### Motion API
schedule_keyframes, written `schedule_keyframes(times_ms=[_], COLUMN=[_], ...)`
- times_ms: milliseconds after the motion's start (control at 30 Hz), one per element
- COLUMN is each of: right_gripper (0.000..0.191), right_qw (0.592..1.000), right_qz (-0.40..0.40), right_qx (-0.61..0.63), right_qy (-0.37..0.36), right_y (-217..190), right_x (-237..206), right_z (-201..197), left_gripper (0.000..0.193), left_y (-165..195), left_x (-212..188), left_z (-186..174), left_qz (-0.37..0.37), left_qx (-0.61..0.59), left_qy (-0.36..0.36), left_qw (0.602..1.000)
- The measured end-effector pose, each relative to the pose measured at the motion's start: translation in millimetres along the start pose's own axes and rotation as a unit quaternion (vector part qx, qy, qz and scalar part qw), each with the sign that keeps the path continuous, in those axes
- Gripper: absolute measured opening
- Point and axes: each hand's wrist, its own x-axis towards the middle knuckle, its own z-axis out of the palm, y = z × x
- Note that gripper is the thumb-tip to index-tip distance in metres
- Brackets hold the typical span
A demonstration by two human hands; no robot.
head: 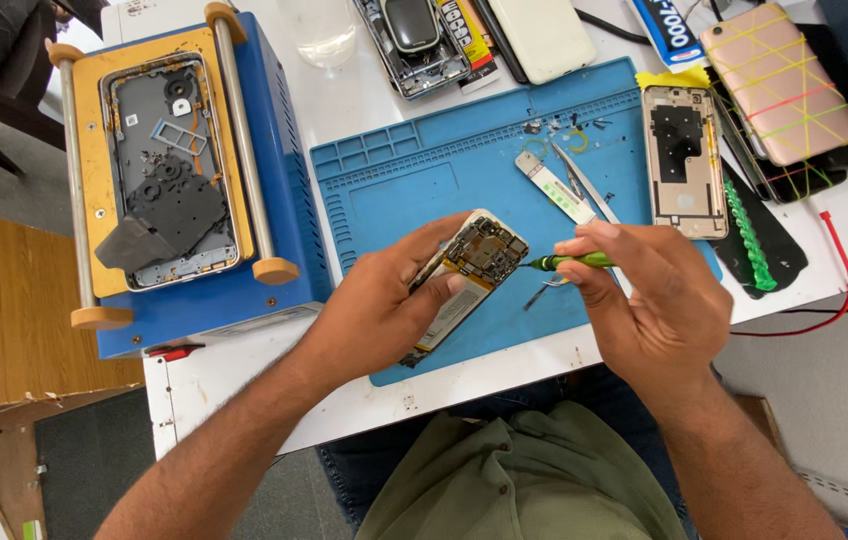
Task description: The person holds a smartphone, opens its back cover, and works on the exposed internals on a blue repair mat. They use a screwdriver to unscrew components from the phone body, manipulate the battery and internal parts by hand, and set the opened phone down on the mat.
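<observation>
Item: opened smartphone [469, 275], back cover off, circuit board and gold shielding exposed at the upper end, pale battery below. Location: held above the blue repair mat [424, 190], gripped in my left hand [384, 305], fingers wrapped round its edges. Long axis: runs from lower left to upper right, board end towards my other hand.

Item: green-handled screwdriver [564, 262], pinched between thumb and fingertips of my right hand [649, 300]. It lies roughly level, tip pointing left, meeting the phone's board end at its right edge.

Nearby: tweezers [584, 185] on the mat, well apart.
</observation>
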Motion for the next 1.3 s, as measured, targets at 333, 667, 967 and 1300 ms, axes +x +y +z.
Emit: schedule_keyframes(times_ms=[333,667,967,1300], right_gripper=[0.038,0.049,0.050,0.048], right_qw=[0.999,0.992,0.996,0.987], right_qz=[0.046,0.074,0.036,0.122], right_qx=[0.013,0.070,-0.034,0.057], right_qy=[-0.001,-0.080,-0.071,-0.086], right_y=[16,11,13,10], right_x=[-22,-12,-12,-22], right_z=[15,18,26,16], left_gripper=[0.061,0.101,0.103,0.093], left_y=[-9,-25,-40,-40], left_x=[34,12,7,13], left_z=[13,29,28,23], left_qz=[0.090,0.122,0.162,0.198], left_qx=[0.283,0.351,0.314,0.282], left_qy=[-0.026,0.049,0.059,0.028], left_qw=[0.955,0.927,0.934,0.939])
